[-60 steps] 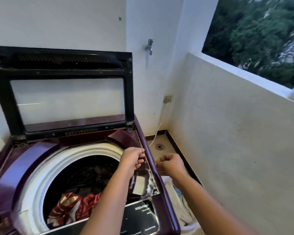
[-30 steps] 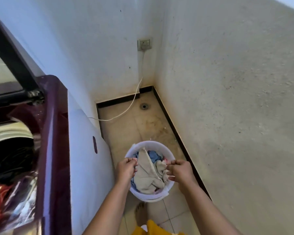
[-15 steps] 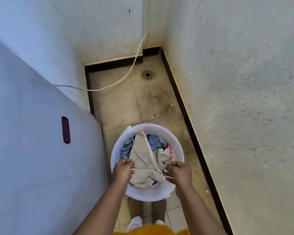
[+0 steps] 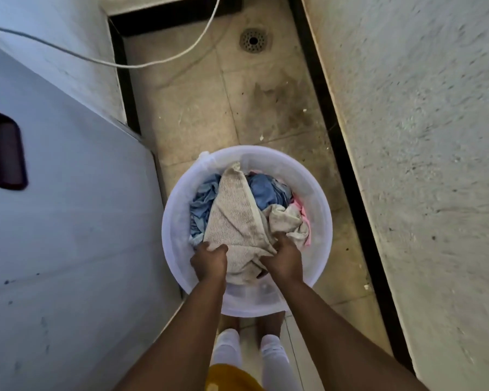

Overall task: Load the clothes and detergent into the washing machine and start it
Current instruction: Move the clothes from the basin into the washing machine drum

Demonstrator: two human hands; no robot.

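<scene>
**A:** What might go wrong from here?

**B:** The lift, I'd say. The left hand [image 4: 209,261] and the right hand [image 4: 284,261] each have fingers curled into the near edge of the rumpled beige terry towel [image 4: 235,218], so both grip it. It lies draped over crumpled blue garments [image 4: 266,190] just beyond the fingers, and a pale pink cloth [image 4: 304,215] sits beyond the right hand. Pulled up fast, the towel could drag those along and spill them onto the stained tile floor [image 4: 195,108].

**A:** Anything else?

**B:** The round white plastic tub [image 4: 319,221] looks light, so a snagged pull might tip it. The white side panel of the washing machine [image 4: 68,221] stands close to the left of the left hand, and a trailing end could catch there.

**A:** How does the towel look?

**B:** Dry, I think, and soft and loopy. It is folded into a long ridge running away from the hands, with a bunched lobe ahead of the right hand. It is topmost in the tub, between and under both hands.
</scene>
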